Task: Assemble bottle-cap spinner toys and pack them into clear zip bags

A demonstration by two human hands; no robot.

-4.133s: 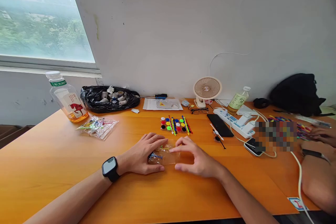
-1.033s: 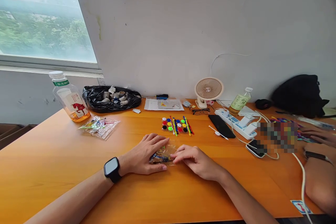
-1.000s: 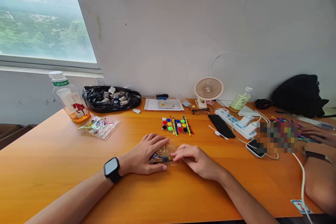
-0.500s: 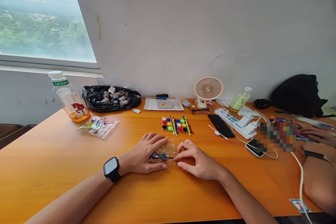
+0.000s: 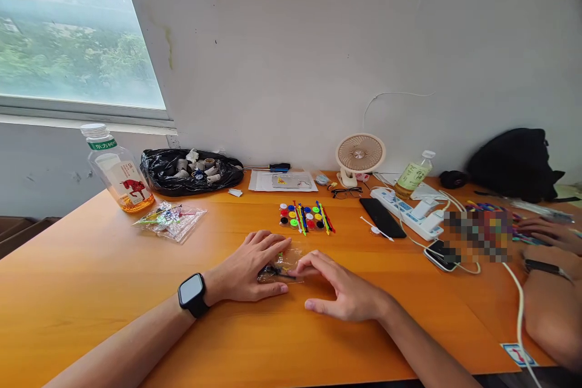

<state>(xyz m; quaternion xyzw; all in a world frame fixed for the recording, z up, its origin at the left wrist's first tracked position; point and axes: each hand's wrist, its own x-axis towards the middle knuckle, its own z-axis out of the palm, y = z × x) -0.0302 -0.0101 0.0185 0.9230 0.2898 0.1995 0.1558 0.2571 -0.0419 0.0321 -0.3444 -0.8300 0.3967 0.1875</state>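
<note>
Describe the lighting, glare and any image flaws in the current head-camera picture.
Head view, left: the window is brightest, with pale sheen on the table; head view, centre: glints fleck the clear bag, its contents hard to make out; head view, right: a pixelated patch hides detail and the top corner is dark.

- 1 head view, above and behind the left hand (image 5: pixel 252 268) and right hand (image 5: pixel 343 288), facing forward and down.
- Near the hands, reaching the wall (image 5: pixel 282 73) beyond.
</note>
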